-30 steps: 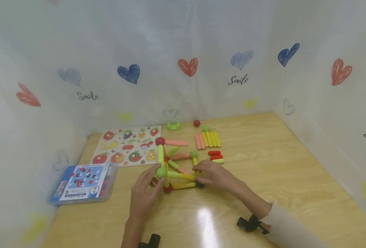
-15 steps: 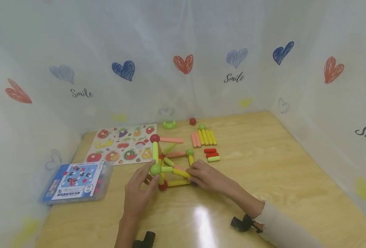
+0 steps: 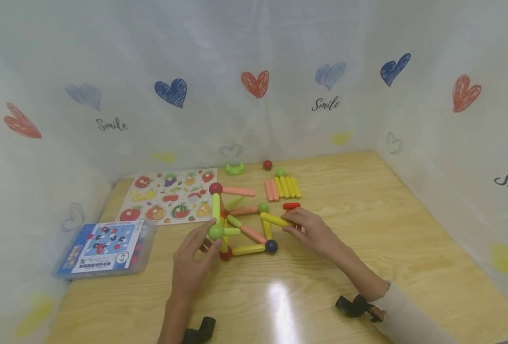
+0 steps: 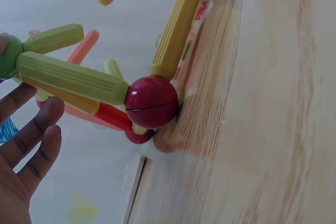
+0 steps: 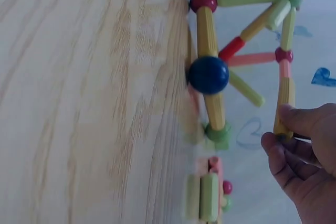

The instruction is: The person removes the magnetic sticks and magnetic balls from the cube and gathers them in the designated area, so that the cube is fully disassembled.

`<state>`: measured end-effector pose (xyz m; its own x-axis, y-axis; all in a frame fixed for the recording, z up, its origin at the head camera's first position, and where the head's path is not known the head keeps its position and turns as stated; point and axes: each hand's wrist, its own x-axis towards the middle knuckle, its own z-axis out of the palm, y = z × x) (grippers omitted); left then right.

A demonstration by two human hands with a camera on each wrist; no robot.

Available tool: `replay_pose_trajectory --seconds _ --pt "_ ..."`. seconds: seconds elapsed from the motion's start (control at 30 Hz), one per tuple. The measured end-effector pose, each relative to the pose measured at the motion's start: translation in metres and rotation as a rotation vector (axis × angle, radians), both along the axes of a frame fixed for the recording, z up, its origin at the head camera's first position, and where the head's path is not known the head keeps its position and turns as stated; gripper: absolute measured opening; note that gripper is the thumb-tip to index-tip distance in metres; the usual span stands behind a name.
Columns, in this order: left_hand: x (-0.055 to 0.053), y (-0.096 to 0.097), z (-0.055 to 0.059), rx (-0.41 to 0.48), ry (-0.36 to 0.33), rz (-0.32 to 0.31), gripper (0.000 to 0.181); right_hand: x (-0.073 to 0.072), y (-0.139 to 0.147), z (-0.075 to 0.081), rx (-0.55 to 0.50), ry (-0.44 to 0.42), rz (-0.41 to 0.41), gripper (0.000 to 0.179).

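Note:
Magnetic rods and balls form a standing frame on the wooden table. My left hand [image 3: 191, 260] pinches the frame's upper green ball [image 3: 216, 232] between thumb and forefinger. A short light-green rod [image 3: 232, 231] sticks out from that ball, its other end free. My right hand [image 3: 316, 234] pinches one end of a yellow rod [image 3: 274, 220], held in the air above the frame's right side; in the right wrist view this yellow rod [image 5: 285, 98] overlaps a pink rod behind it. The blue ball [image 3: 271, 246] and red ball [image 3: 225, 253] form the front lower corners.
Behind the frame lie pink rods [image 3: 272, 190] and yellow rods [image 3: 288, 188], a loose red ball [image 3: 267, 165] and a green curved piece [image 3: 234, 169]. Short red rods [image 3: 291, 206] are partly behind the right hand. At left are a fruit-picture board [image 3: 167, 196] and a plastic box [image 3: 103, 248].
The yellow rod has come apart from the short light-green rod's end. My right hand has moved right and away with it, uncovering the blue ball. The left hand keeps its hold.

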<state>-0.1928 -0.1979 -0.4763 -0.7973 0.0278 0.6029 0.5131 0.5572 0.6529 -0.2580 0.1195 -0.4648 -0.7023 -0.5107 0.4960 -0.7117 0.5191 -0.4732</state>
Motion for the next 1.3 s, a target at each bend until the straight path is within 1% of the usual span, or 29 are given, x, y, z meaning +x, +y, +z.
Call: replay_pose_trajectory --seconds 0.13,0.27,0.4,0.53,0.67,0.77,0.9,0.97,1.17,1.3 --pt "0.0 0.0 -0.001 -0.001 0.004 -0.008 0.051 -0.008 0.016 -0.001 -0.036 -0.042 -0.043 0.03" --pt "-0.001 -0.001 0.0 0.0 0.025 -0.011 0.05 -0.017 0.027 -0.001 -0.033 -0.056 -0.081 0.03" --pt "0.001 -0.002 0.001 -0.01 0.032 0.001 0.051 -0.029 0.036 -0.001 -0.018 -0.039 -0.151 0.032" --pt "0.0 -0.002 0.003 -0.027 0.001 0.011 0.051 -0.045 0.045 -0.001 -0.017 -0.01 -0.237 0.029" --pt "-0.001 -0.001 0.003 -0.025 -0.02 0.006 0.052 -0.06 0.052 0.0 -0.015 -0.002 -0.31 0.025" --pt "-0.001 0.0 0.002 -0.021 0.0 0.007 0.052 -0.071 0.054 0.001 0.009 -0.009 -0.346 0.023" --pt "-0.001 -0.001 0.003 -0.016 0.049 0.002 0.053 -0.086 0.051 0.0 0.046 -0.048 -0.368 0.023" --pt "-0.001 -0.002 0.004 -0.008 0.055 -0.003 0.053 -0.093 0.05 -0.002 0.063 -0.069 -0.377 0.023" --pt "-0.002 -0.001 -0.001 0.001 0.03 -0.024 0.053 -0.108 0.052 -0.012 0.106 -0.142 -0.439 0.025" --pt "-0.003 -0.001 -0.003 -0.007 0.036 -0.017 0.054 -0.114 0.054 -0.017 0.138 -0.193 -0.448 0.027"
